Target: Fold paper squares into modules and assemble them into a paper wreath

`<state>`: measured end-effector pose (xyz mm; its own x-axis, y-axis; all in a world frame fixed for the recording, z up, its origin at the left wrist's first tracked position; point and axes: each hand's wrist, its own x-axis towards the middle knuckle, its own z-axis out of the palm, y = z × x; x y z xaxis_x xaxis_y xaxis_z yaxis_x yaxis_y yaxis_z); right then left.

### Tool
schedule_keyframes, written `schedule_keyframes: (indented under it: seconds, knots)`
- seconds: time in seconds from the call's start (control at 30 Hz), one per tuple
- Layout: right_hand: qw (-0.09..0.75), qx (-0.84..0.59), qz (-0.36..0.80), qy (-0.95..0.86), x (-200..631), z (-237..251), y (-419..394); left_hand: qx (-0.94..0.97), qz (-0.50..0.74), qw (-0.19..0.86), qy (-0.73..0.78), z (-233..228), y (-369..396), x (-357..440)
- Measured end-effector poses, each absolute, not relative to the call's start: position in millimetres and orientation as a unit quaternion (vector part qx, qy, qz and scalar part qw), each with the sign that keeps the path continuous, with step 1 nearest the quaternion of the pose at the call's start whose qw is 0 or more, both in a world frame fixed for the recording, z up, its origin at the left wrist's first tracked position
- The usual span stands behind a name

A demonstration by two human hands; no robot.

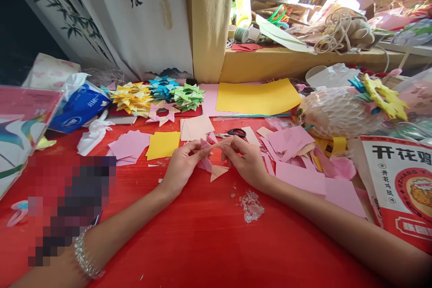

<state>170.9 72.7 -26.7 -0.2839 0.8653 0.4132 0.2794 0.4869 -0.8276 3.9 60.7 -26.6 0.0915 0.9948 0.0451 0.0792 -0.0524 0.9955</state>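
Over the middle of the red table, my left hand point(183, 165) pinches a folded pink and peach paper piece point(218, 172) between thumb and fingers. The thumb and forefinger of my right hand point(249, 162) are closed on a peach flap of the same piece, at its upper right. Pointed pink and peach corners stick out between the two hands; part of the folding is hidden by my fingers. Just behind my hands lie black-handled scissors point(236, 132). Square peach sheets point(195, 127) and a yellow square stack point(163, 145) lie beyond my left hand.
Pink paper sheets point(300, 175) spread on the right beside a red and white food packet point(401, 180). Folded star stacks point(132, 99) stand at the back. A blue tissue pack point(79, 107) is at left. Clear scraps point(251, 206) lie near my right forearm.
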Motion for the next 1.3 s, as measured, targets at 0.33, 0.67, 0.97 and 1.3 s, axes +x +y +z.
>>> schedule_keyframes:
  seconds: [0.33, 0.67, 0.97, 1.3]
  knots:
    - [0.443, -0.412, 0.336, -0.722, 170.5, -24.9, 72.9, 0.559, 0.469, 0.478, 0.489, -25.0, 60.2, 4.0]
    - [0.442, -0.408, 0.350, -0.718, 170.8, -24.9, 72.4, 0.559, 0.462, 0.482, 0.491, -22.9, 59.2, 4.2]
    - [0.439, -0.420, 0.333, -0.721, 171.7, -25.0, 71.0, 0.558, 0.466, 0.484, 0.487, -21.2, 58.6, 5.2]
    - [0.448, -0.385, 0.322, -0.739, 172.6, -25.9, 71.4, 0.576, 0.457, 0.470, 0.488, -21.1, 57.3, 5.0]
